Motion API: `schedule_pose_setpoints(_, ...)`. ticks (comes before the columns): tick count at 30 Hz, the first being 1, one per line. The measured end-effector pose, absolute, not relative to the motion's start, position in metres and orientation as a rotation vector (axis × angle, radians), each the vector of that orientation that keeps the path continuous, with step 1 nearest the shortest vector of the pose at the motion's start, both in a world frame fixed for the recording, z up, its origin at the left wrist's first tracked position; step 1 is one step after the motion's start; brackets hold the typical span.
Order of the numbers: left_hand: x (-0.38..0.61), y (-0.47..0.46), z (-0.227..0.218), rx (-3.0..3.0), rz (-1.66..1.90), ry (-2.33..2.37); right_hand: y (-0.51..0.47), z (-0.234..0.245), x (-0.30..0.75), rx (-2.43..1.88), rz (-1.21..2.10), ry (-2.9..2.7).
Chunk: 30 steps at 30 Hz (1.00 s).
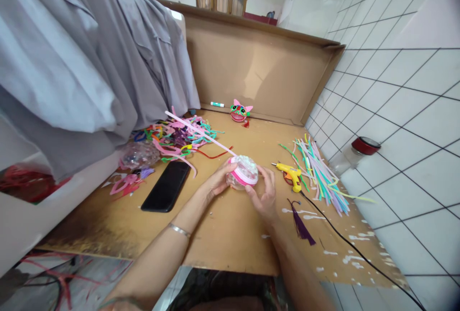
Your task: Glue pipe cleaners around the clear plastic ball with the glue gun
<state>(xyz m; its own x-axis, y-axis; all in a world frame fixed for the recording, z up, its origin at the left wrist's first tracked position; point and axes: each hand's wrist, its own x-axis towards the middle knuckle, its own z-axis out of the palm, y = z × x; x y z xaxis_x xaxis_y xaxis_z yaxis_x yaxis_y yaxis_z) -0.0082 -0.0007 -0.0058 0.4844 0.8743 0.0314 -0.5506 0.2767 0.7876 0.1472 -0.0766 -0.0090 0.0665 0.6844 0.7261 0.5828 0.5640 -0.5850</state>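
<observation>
A clear plastic ball (245, 173) with a pink band around its middle rests on the cardboard work surface (230, 234). My left hand (218, 180) is curled against its left side and my right hand (263, 192) grips its right side. A long pale pink pipe cleaner (199, 132) runs from the band up to the left. A silver bangle (178, 229) sits on my left wrist.
A black phone (166, 186) lies left of my hands. Behind it is a heap of coloured pipe cleaners (176, 136). A yellow glue gun (291, 174), a bundle of pastel pipe cleaners (319, 172) and a purple tassel (301, 224) lie right. A finished pink cat-face ball (240, 111) sits far back.
</observation>
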Motion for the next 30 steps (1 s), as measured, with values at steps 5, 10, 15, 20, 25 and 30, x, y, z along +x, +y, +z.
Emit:
schedule_pose_setpoints(5, -0.0074, -0.0011, -0.0049, 0.815, 0.952, 0.44, -0.0764, -0.0114, 0.1472, -1.108, 0.104, -1.578)
schedule_pose_setpoints(10, -0.0083, 0.0032, -0.0108, 0.735, 0.934, 0.415, -0.0777, -0.01, 0.1469, -1.11, 0.123, -1.602)
schedule_pose_setpoints(15, -0.011, 0.0052, -0.0122, 0.6, 0.865, 0.443, -0.0787, -0.0106, 0.1473, -1.086, 0.06, -1.67)
schedule_pose_setpoints(20, -0.0114, 0.0053, -0.0104, 0.561, 0.866, 0.438, -0.079, -0.0128, 0.1489, -1.062, -0.002, -1.698)
schedule_pose_setpoints(25, -0.0085, 0.0037, -0.011, 0.654, 0.888, 0.427, -0.0801, -0.0122, 0.1494, -1.098, -0.038, -1.707)
schedule_pose_setpoints(30, -0.007, 0.0022, -0.0112, 0.72, 0.916, 0.437, -0.0804, -0.0133, 0.1493, -1.093, -0.025, -1.699)
